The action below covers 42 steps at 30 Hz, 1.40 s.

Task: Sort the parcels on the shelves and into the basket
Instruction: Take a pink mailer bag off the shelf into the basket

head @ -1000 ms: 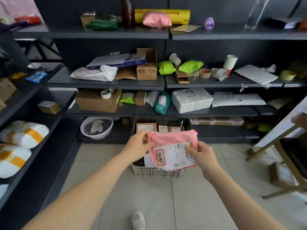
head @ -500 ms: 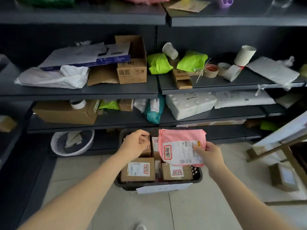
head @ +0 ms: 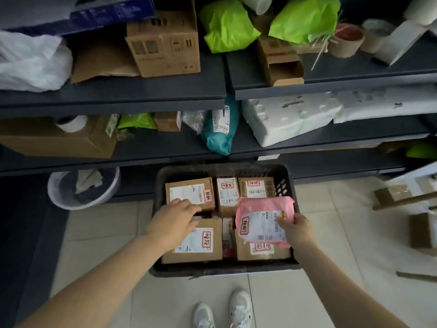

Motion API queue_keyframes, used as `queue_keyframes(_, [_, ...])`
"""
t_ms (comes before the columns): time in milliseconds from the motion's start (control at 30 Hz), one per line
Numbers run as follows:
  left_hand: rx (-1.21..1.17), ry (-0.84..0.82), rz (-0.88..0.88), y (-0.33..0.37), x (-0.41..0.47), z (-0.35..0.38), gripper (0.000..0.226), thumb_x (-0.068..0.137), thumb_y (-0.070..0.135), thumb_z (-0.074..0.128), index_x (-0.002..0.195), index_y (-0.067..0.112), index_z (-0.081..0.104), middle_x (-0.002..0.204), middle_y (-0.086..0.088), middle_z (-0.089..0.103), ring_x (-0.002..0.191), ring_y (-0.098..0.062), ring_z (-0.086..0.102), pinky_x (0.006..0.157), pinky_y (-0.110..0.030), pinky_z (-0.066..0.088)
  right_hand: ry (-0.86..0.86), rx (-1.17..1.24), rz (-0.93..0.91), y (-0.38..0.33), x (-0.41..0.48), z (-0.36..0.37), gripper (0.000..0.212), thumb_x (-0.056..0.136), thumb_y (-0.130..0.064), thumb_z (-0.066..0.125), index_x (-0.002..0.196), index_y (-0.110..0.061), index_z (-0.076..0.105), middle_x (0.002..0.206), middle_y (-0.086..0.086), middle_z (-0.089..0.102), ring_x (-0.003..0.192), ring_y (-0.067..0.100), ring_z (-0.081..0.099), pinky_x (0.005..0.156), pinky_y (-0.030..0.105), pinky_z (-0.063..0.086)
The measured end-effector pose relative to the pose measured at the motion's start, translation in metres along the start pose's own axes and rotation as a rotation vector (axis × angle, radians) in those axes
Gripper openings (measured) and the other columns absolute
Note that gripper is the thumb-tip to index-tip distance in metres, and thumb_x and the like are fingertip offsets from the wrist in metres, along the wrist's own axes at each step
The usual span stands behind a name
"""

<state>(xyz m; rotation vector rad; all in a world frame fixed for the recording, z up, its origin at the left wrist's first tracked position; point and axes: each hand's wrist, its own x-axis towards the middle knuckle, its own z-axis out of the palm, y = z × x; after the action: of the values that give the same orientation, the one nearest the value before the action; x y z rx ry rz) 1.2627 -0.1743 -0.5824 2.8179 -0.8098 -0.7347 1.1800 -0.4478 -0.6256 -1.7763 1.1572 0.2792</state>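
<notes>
The right hand (head: 298, 229) grips a soft pink parcel (head: 260, 221) by its right edge. The thumb lies across the white shipping label and the fingers are curled behind, out of sight. The parcel sits low over the right side of a dark plastic basket (head: 222, 271) on the tiled floor. It covers part of the cardboard box in the near right corner (head: 262, 253), but whether it rests on that box or is just above it cannot be told.

The left hand (head: 173, 222) holds nothing. Its fingers are loosely straight and reach into the left side of the basket. The fingertips appear to touch the near edge of the box in the far left corner (head: 186, 189), while the palm hangs over the box in the near left corner (head: 201, 247).

A second ago both hands held the pink parcel up in front of the shelves (head: 142, 93), above the basket. Half a second ago the left hand had let go and was curled over the boxes. Now the parcel has come down to the basket and the view looks steeply into it. This suggests the parcel is going into the basket, not onto a shelf, and that the left hand is about to shift boxes to make room.

The basket is already tightly packed with labelled boxes, with no open gap showing. The parcel is well apart from the left hand, with a narrow middle row of boxes between them.
</notes>
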Motion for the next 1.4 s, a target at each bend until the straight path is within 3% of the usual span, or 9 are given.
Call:
queue_keyframes(267, [0.116, 0.069, 0.029, -0.015, 0.064, 0.041, 0.042, 0.097, 0.038, 0.043, 0.138, 0.025, 0.042, 0.137, 0.005, 0.043, 0.128, -0.015, 0.037, 0.103, -0.034, 0.037, 0.045, -0.073, -0.107, -0.018, 0.11, 0.047, 0.037, 0.094, -0.026, 0.055, 0.126, -0.006, 0.052, 0.107, 0.014, 0.065, 0.088, 0.029, 0.064, 0.063, 0.031, 0.05])
queue_keyframes(333, [0.122, 0.071, 0.029, -0.018, 0.075, 0.051, 0.043, 0.098, 0.037, 0.042, 0.139, 0.025, 0.04, 0.139, 0.005, 0.041, 0.129, -0.016, 0.035, 0.103, -0.035, 0.037, 0.113, -0.273, -0.234, -0.016, 0.126, 0.056, 0.051, 0.095, -0.024, 0.053, 0.141, -0.01, 0.035, 0.134, 0.015, 0.051, 0.111, 0.032, 0.056, 0.08, 0.041, 0.053])
queue_keyframes(400, [0.116, 0.072, 0.015, -0.022, 0.083, 0.062, 0.044, 0.098, 0.037, 0.043, 0.139, 0.025, 0.039, 0.139, 0.005, 0.04, 0.13, -0.016, 0.034, 0.104, -0.035, 0.036, 0.111, -0.494, -0.424, -0.007, 0.131, 0.064, 0.066, 0.093, -0.017, 0.056, 0.149, -0.017, 0.021, 0.153, 0.01, 0.025, 0.134, 0.031, 0.035, 0.101, 0.046, 0.042])
queue_keyframes(533, [0.119, 0.097, -0.011, -0.03, 0.087, 0.079, 0.042, 0.093, 0.035, 0.053, 0.133, 0.021, 0.05, 0.131, 0.003, 0.05, 0.123, -0.019, 0.044, 0.097, -0.037, 0.043, -0.141, -1.097, -0.76, 0.015, 0.145, 0.088, 0.079, 0.094, -0.013, 0.051, 0.151, -0.033, -0.001, 0.159, -0.002, -0.014, 0.146, 0.027, -0.007, 0.117, 0.045, 0.01])
queue_keyframes(633, [0.149, 0.124, -0.021, -0.039, 0.087, 0.088, 0.04, 0.084, 0.034, 0.067, 0.121, 0.02, 0.061, 0.117, 0.002, 0.061, 0.109, -0.019, 0.056, 0.082, -0.037, 0.051, -0.325, -1.356, -0.719, 0.026, 0.162, 0.104, 0.071, 0.1, -0.015, 0.037, 0.149, -0.031, -0.012, 0.155, -0.004, -0.025, 0.144, 0.026, -0.017, 0.117, 0.047, 0.003])
queue_keyframes(900, [0.19, 0.124, -0.05, -0.052, 0.072, 0.089, 0.039, 0.086, 0.034, 0.063, 0.122, 0.021, 0.06, 0.116, 0.002, 0.06, 0.109, -0.019, 0.055, 0.081, -0.037, 0.05, -0.35, -1.393, -0.565, 0.025, 0.169, 0.102, 0.071, 0.101, -0.023, 0.035, 0.148, -0.021, -0.018, 0.156, 0.0, -0.025, 0.145, 0.028, -0.015, 0.117, 0.046, 0.006])
queue_keyframes(1067, [0.243, 0.163, -0.071, -0.054, 0.04, 0.056, 0.043, 0.066, 0.032, 0.082, 0.105, 0.02, 0.068, 0.098, 0.001, 0.067, 0.087, -0.019, 0.064, 0.063, -0.036, 0.054, -0.327, -1.325, -0.621, -0.015, 0.128, 0.091, 0.069, 0.101, -0.025, 0.038, 0.15, -0.019, -0.01, 0.158, 0.001, -0.016, 0.146, 0.023, -0.009, 0.119, 0.042, 0.007])
queue_keyframes(1233, [0.198, 0.284, -0.224, -0.062, -0.026, -0.009, 0.047, 0.089, 0.03, 0.059, 0.134, 0.02, 0.05, 0.126, -0.001, 0.053, 0.116, -0.024, 0.05, 0.091, -0.041, 0.046, -0.301, -1.28, -0.875, -0.103, 0.038, 0.09, 0.066, 0.096, -0.029, 0.048, 0.151, -0.02, 0.011, 0.153, 0.007, 0.027, 0.14, 0.027, 0.027, 0.112, 0.041, 0.027])
queue_keyframes(1400, [0.238, 0.378, -0.396, -0.079, -0.138, -0.058, 0.055, 0.055, 0.027, 0.089, 0.105, 0.015, 0.069, 0.093, -0.004, 0.067, 0.08, -0.026, 0.065, 0.057, -0.034, 0.052, -0.379, -1.293, -1.231, -0.172, -0.082, 0.118, 0.057, 0.096, -0.027, 0.045, 0.148, -0.02, 0.023, 0.145, 0.006, 0.038, 0.13, 0.027, 0.037, 0.102, 0.035, 0.035])
